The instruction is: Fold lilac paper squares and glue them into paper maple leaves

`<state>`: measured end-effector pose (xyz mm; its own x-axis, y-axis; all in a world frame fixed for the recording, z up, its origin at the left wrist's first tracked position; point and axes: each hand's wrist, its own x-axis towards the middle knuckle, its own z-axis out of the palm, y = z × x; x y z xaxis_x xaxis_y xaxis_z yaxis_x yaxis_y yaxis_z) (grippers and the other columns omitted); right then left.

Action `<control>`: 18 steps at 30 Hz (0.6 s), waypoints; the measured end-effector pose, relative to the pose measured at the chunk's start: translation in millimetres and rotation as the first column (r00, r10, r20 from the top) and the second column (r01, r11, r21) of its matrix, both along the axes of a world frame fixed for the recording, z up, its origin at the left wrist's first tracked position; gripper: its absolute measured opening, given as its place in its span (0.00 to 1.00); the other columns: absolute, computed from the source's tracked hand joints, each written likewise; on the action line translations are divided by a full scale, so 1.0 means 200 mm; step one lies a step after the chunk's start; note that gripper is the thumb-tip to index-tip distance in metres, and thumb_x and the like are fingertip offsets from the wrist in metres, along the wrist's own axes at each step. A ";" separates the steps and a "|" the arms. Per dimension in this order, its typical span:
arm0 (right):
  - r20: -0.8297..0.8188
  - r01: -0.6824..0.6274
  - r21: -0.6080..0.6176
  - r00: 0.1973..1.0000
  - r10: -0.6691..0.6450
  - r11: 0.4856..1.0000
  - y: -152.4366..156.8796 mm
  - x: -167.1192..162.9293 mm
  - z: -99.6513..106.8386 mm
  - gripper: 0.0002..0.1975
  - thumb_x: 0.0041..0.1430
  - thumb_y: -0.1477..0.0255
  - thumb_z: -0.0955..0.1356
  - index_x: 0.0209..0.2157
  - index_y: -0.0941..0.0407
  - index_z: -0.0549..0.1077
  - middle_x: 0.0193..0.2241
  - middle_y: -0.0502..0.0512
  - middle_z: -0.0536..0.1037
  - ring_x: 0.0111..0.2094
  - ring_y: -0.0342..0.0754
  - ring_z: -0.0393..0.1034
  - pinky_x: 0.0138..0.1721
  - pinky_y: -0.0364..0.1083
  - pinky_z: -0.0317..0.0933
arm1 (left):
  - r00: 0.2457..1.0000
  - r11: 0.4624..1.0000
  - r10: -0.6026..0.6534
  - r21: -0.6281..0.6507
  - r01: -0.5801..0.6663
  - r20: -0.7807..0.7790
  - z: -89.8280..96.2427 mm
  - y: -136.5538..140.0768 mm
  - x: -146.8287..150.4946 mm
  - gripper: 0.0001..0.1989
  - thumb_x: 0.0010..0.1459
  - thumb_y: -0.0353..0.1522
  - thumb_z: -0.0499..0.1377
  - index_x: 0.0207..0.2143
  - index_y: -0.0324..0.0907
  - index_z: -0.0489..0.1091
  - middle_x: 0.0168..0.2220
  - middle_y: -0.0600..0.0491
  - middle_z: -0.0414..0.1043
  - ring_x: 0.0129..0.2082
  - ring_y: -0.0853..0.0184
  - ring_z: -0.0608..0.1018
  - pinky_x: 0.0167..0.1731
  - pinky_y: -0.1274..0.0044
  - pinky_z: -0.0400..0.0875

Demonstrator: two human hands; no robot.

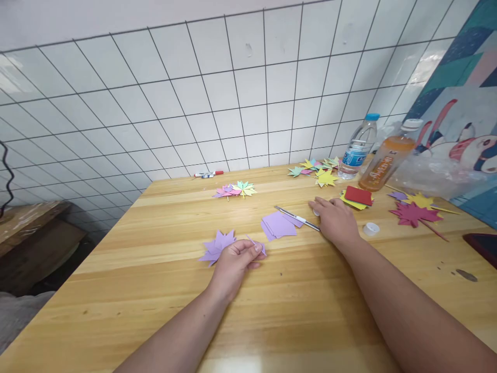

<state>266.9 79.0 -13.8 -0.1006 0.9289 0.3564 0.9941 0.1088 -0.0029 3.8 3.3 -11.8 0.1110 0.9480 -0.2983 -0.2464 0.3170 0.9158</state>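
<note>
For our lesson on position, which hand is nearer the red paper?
Right: the right hand is just left of the red paper; the left hand is much farther left.

Place: indoor craft corner; a home or a small studio, cannot tell which
Wall (pixel 171 103): white square tiles with dark grout lines
Table (pixel 128 311): wood-grain top, standing against the tiles
Papercraft: purple paper squares (pixel 280 226), a purple paper leaf (pixel 218 246), more folded leaves (pixel 413 213) in several colours
Stationery: marker pens (pixel 212 173) near the wall
Drinks: blue-capped water bottle (pixel 354 153), orange drink bottle (pixel 386 160)
Right edge: cartoon-printed panel (pixel 466 103), blue and teal
Left edge: taped cardboard box (pixel 29 220) beside the table
</note>
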 end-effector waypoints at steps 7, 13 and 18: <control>-0.040 -0.004 0.075 0.999 0.007 0.997 -0.01 -0.01 0.06 0.12 0.55 0.76 0.61 0.38 0.54 0.74 0.36 0.60 0.75 0.36 0.55 0.64 0.33 0.50 0.53 | 0.998 0.999 -0.030 0.024 0.031 -0.050 -0.01 0.00 0.00 0.12 0.44 0.37 0.66 0.28 0.37 0.73 0.28 0.50 0.75 0.30 0.69 0.76 0.26 0.82 0.66; -0.606 0.019 0.385 0.759 0.237 0.923 -0.17 -0.19 0.14 0.12 0.52 0.62 0.67 0.34 0.55 0.66 0.25 0.50 0.68 0.23 0.44 0.59 0.25 0.43 0.54 | 0.995 0.997 -0.011 0.072 0.018 -0.101 -0.01 0.01 0.02 0.13 0.46 0.38 0.64 0.30 0.37 0.74 0.27 0.50 0.74 0.29 0.70 0.75 0.27 0.82 0.67; -0.767 -0.205 0.334 0.508 0.392 0.920 -0.31 -0.32 0.12 0.07 0.57 0.65 0.62 0.30 0.54 0.63 0.21 0.47 0.66 0.20 0.42 0.60 0.22 0.41 0.55 | 0.992 0.996 -0.004 0.084 0.014 -0.124 -0.01 0.02 0.03 0.15 0.46 0.40 0.63 0.30 0.36 0.75 0.26 0.48 0.74 0.28 0.69 0.74 0.27 0.81 0.67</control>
<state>202.7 17.7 10.9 0.0562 0.8109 0.5825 0.4804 0.4895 -0.7277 10.4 6.7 -14.4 0.0868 0.9696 -0.2289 -0.1268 0.2386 0.9628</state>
